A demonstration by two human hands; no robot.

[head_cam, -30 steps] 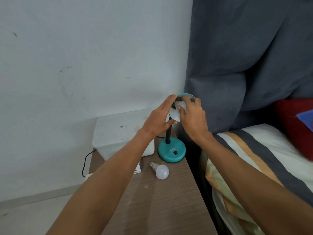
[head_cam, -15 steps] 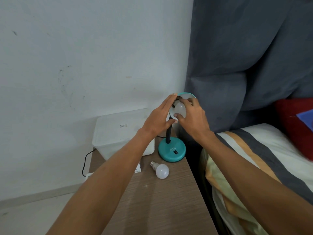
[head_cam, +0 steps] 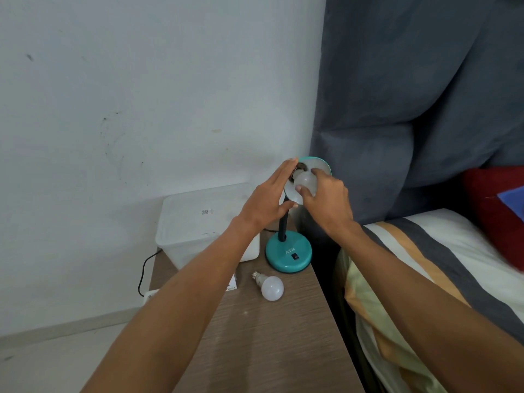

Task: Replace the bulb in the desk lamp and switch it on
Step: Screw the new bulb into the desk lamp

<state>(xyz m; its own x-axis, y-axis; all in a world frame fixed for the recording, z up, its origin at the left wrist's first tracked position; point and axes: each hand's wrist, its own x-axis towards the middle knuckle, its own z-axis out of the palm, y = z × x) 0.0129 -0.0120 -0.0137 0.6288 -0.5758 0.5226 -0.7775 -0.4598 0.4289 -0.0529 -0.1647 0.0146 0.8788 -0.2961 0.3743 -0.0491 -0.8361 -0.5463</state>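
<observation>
A wooden bedside table (head_cam: 263, 344) lies nearest, its right edge close beside a striped bed (head_cam: 442, 279); bare wood fills the front. Two bulbs show. One spare bulb (head_cam: 269, 286) lies loose on the wood, near the lamp base (head_cam: 288, 255). Behind stands one clear plastic box (head_cam: 204, 222). Farther up, the left hand (head_cam: 269, 199), fingers straight, steadies the one lamp's teal shade (head_cam: 314, 165); the right hand (head_cam: 326, 199) grips the second bulb (head_cam: 305, 181) at the socket.
</observation>
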